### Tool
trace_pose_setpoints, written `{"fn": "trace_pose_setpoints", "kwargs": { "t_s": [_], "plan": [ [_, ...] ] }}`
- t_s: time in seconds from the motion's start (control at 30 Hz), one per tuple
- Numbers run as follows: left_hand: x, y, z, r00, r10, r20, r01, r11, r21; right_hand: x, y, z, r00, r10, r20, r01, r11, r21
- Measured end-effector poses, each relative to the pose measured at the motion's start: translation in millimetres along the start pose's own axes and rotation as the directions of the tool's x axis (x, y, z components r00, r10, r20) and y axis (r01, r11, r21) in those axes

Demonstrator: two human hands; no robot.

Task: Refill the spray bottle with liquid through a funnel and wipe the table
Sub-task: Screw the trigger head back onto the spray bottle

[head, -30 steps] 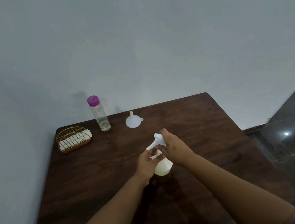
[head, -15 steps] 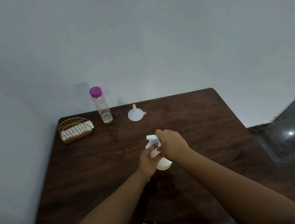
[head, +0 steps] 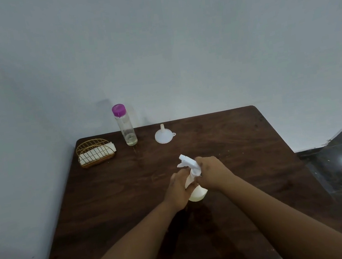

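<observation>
I see a dark wood table (head: pixel 114 201), matt; a white plastic sprayer (head: pixel 196 193) and funnel (head: pixel 163 136); a clear glossy bottle (head: pixel 127 130) with purple plastic cap; a gold wire rack (head: pixel 95 152).

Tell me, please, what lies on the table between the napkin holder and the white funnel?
In the head view, the clear bottle with the purple cap stands upright between the napkin holder and the funnel, touching neither.

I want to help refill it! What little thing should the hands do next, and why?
Probably twist the spray head off. The right hand grips it, the left hand steadies the spray bottle, and the funnel waits unused.
</observation>
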State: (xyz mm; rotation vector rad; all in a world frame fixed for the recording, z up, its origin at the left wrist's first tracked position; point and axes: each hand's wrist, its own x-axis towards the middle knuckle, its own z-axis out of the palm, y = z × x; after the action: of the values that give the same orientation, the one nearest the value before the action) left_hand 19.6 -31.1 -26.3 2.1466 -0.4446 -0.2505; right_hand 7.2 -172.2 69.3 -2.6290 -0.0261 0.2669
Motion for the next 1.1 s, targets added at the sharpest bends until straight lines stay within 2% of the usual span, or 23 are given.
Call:
{"fn": "trace_pose_setpoints", "kwargs": {
  "t_s": [0.1,0.23,0.3,0.4,0.47,0.5,0.57,0.63,0.7,0.83,1.0,1.1],
  "plan": [
    [1,0,0,0.999,-0.023,0.036,0.021,0.998,0.052,1,7,5,0.994,-0.005,-0.106,0.009,0.999,0.039],
    [3,2,-1,0.997,-0.064,0.035,0.063,0.998,0.021,-4,11,18,0.973,0.029,-0.228,-0.049,0.995,-0.084],
    [3,0,-2,0.998,-0.054,0.041,0.053,0.998,0.023,-5,16,21,0.964,0.030,-0.265,-0.054,0.995,-0.084],
    [3,-2,-2,0.997,-0.058,0.060,0.058,0.998,0.004,-3,24,25,0.962,-0.072,-0.262,0.096,0.992,0.083],
    [2,-2,-2,0.996,-0.058,0.060,0.057,0.998,0.019,-3,24,26,0.966,-0.142,-0.216,0.205,0.929,0.309],
    [2,-2,-2,0.997,-0.055,0.059,0.054,0.998,0.029,-3,24,27,0.960,-0.176,-0.216,0.246,0.898,0.365],
    [3,-2,-4,0.996,-0.055,0.077,0.052,0.998,0.039,-3,24,35,0.931,-0.197,-0.308,0.304,0.885,0.352],
    [4,-1,-5,0.995,-0.047,0.084,0.043,0.998,0.047,-4,25,42,0.908,-0.121,-0.401,0.290,0.871,0.396],
    [5,-1,-6,0.996,-0.042,0.074,0.039,0.998,0.039,-4,24,44,0.911,-0.034,-0.412,0.237,0.860,0.453],
    [3,-1,-6,0.996,-0.060,0.065,0.060,0.998,0.011,4,26,47,0.917,0.075,-0.391,0.090,0.917,0.388],
    [5,5,-11,0.991,-0.089,0.102,0.087,0.996,0.027,-10,32,61,0.963,-0.023,-0.270,0.146,0.883,0.446],
    [5,4,-12,0.993,-0.064,0.102,0.060,0.997,0.047,-13,28,66,0.946,0.052,-0.320,0.123,0.856,0.502]
  ]
}}
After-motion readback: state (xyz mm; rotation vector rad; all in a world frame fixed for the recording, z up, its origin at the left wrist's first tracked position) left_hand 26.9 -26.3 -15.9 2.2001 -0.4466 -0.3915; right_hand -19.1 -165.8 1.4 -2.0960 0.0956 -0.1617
